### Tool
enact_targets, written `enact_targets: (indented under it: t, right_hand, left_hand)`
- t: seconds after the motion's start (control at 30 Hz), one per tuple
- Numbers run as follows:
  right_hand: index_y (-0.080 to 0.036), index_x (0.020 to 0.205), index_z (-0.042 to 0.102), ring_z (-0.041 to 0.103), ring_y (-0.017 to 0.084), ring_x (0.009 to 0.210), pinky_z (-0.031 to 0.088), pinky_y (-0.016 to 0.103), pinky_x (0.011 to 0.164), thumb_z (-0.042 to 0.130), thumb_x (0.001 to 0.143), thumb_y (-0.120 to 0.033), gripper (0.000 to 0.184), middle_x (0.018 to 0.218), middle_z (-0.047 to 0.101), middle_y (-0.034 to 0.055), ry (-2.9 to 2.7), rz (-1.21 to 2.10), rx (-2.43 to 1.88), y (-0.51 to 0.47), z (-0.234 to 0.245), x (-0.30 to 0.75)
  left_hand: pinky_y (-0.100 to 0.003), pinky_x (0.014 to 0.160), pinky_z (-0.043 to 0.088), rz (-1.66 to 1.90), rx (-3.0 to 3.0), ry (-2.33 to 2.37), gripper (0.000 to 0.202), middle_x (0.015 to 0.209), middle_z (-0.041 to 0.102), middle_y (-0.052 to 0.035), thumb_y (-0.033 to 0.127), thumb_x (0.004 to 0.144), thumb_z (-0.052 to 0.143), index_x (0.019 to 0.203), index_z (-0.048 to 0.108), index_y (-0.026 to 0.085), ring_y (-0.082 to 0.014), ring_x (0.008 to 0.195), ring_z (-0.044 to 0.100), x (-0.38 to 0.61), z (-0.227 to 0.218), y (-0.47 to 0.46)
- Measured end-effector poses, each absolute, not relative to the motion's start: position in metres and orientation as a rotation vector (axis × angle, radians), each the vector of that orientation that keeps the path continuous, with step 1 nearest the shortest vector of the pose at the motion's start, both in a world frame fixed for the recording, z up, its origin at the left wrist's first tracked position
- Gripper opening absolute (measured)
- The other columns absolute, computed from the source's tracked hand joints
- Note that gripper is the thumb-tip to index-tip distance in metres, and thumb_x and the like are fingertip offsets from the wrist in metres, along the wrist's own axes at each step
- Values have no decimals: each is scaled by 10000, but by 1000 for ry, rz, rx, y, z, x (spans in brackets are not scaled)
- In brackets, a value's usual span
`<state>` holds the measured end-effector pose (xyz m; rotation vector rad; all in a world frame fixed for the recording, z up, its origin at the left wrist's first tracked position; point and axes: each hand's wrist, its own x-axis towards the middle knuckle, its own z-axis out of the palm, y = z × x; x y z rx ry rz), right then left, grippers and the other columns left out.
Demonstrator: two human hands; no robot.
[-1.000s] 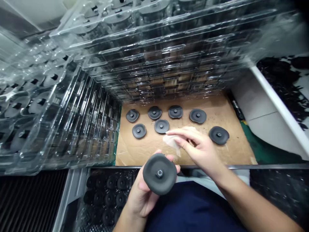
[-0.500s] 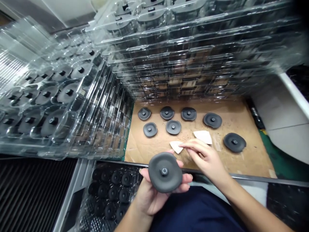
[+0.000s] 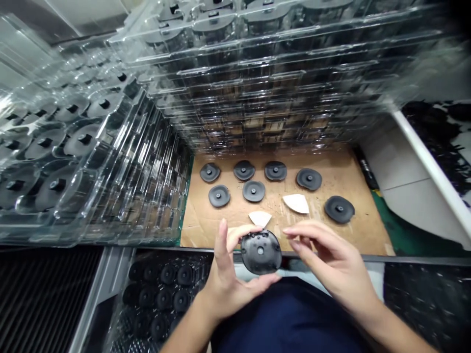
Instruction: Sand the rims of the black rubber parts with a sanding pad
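My left hand [image 3: 230, 282] grips a black plastic disc [image 3: 261, 255] by its edges, between thumb and fingers. The disc's glossy underside, with a round centre mark and small pegs along the upper rim, faces me. Close to its right side is my right hand [image 3: 327, 260], thumb and forefinger drawn together; whatever may be between the tips is too small to make out. Just beyond the disc lies a white fan-shaped piece [image 3: 260, 218], and a larger white piece [image 3: 296, 203] sits farther right. Several similar discs [image 3: 253, 191] rest knob-up on the cardboard [image 3: 198, 228].
Tall stacks of clear plastic trays [image 3: 250, 93] filled with discs rise behind the cardboard, with more trays [image 3: 84, 147] on the left. Below the table edge is a tray of dark discs [image 3: 165, 294]. A grey-white panel [image 3: 408, 171] stands at the right, beside a black pen-like tool [image 3: 364, 166].
My left hand has turned the disc over, from knob side to underside. My right hand has left the small white piece and come back toward the disc. The view has shifted slightly.
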<state>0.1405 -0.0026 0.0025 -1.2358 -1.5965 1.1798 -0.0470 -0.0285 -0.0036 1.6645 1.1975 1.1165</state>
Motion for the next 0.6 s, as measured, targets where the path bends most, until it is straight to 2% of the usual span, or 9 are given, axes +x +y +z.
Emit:
enact_targets:
  t: [0.13,0.17,0.27,0.33,0.5,0.6]
  right_hand:
    - [-231,984,678,565,130,680,455,238,580,613,821,-258,178,826,644,25,-1554,1659,-1147,4,17,137]
    - [-224,988,680,559,123,661,448,235,575,621,812,-251,187,809,651,20,-1543,1760,-1117,7,19,137]
    - [-218,995,683,541,97,632,436,220,585,640,799,-242,202,781,658,1,-1494,1990,-994,14,23,136]
    - [-217,973,692,543,82,622,435,205,586,666,782,-250,195,770,657,-10,-1422,2116,-926,18,25,137]
    - [-201,842,723,580,68,663,454,166,608,702,724,-148,132,757,667,-23,-1257,2287,-836,21,31,138]
    - [-195,778,726,575,40,636,439,121,592,704,712,-119,103,705,667,-42,-1256,2303,-819,21,33,140]
  left_hand:
    - [-393,947,398,1123,1487,1164,1152,1113,603,-77,56,616,749,1430,-17,335,-249,1028,572,-48,-3,-31]
    - [-387,947,396,1126,1434,1146,1112,1103,613,-80,60,615,748,1436,42,311,-250,1016,580,-49,-3,-32]
    - [-381,967,373,1105,1282,1107,898,1150,601,-96,109,573,783,1353,361,250,-257,992,594,-51,-2,-33]
    - [-386,979,354,1070,1184,1088,845,1174,595,-94,148,537,812,1295,451,241,-257,971,600,-52,0,-33]
    - [-361,972,343,936,1142,1002,906,1074,638,-84,286,577,803,1365,358,235,-250,948,608,-50,8,-32]
    - [-364,945,357,862,1135,975,1089,1003,659,-58,381,572,795,1431,136,263,-246,953,605,-48,9,-31]
